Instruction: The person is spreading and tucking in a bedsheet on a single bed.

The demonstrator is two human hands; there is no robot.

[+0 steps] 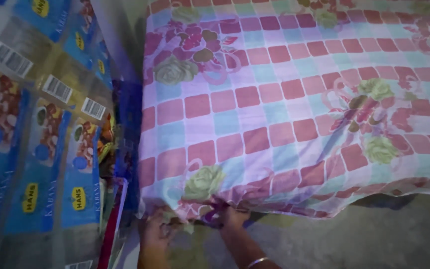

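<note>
A bedsheet (pixel 284 99) with pink, lilac and pale blue squares and a rose pattern covers a mattress that fills most of the head view. At the near left corner both hands grip the sheet's hanging edge. My left hand (pixel 154 225) holds a bunch of the fabric close to the corner. My right hand (pixel 231 217), with a thin bangle on its wrist, pinches the hem just to the right of it. The fingers of both hands are partly hidden under the cloth.
A wall or panel covered with blue printed packaging sheets (pixel 36 149) stands tight against the bed's left side. A red-edged flat object (pixel 111 224) leans in the narrow gap there. Grey floor (pixel 374 234) runs along the bed's near edge.
</note>
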